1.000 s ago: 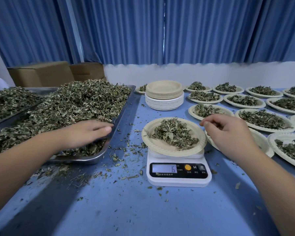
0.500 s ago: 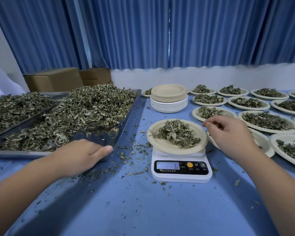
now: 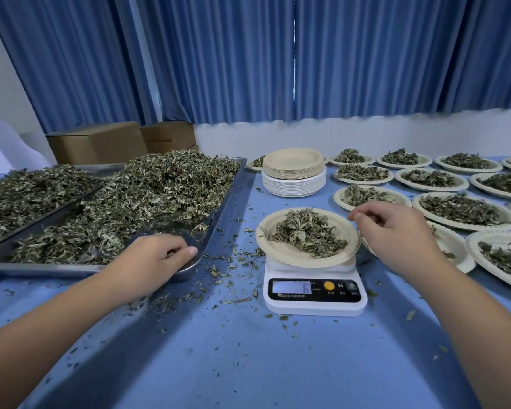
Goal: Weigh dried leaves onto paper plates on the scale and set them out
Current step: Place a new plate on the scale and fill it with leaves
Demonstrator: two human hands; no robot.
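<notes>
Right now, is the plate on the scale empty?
No, the plate sitting on the scale has a pile of dried leaves heaped in its middle.

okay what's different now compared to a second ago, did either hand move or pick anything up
The left hand drew back out of the loose leaves to the near corner of the metal tray, fingers curled; what it holds is unclear. The right hand stayed pinched beside the plate on the scale, whose display still shows 6.

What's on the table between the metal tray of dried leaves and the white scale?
Head view: only scattered dried leaf crumbs on bare blue tabletop between the metal tray and the white digital scale. No plate or tool there.
</notes>
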